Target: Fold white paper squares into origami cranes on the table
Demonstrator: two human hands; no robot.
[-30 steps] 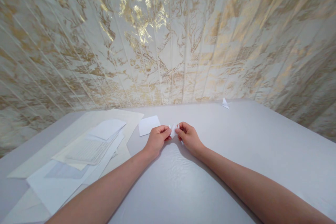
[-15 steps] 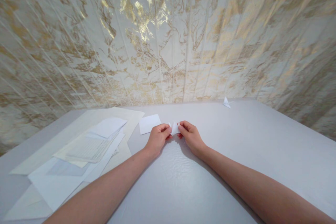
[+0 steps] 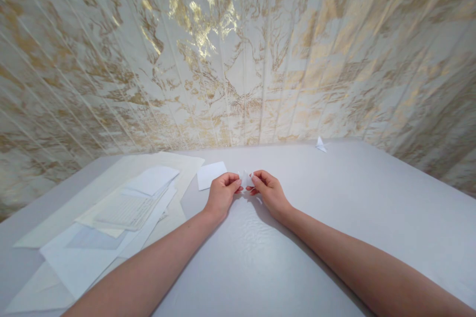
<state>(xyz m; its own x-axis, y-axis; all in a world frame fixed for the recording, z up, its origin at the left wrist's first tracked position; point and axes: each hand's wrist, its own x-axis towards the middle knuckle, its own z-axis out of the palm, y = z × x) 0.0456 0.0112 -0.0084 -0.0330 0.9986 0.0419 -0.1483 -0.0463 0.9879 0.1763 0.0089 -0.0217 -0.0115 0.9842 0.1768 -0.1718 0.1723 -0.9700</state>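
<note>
Holding a small folded paper (image 3: 246,178) between them, the left hand (image 3: 222,195) and the right hand (image 3: 271,194) were close together over the pale table (image 3: 345,198). The left thumb and finger pinched one side of the paper, and the right thumb and finger pinched the other. It had a pointy top, so a good bit of folding looked done. Whether any folds were left, nobody could tell, because the fingers hid parts of it. Away to the right, near the back edge, sat another folded paper (image 3: 320,145) with a sharp point. Just behind the left hand lay a flat white sheet (image 3: 208,175) with no folds to see. Farther left was a messy heap of papers (image 3: 89,262).
</note>
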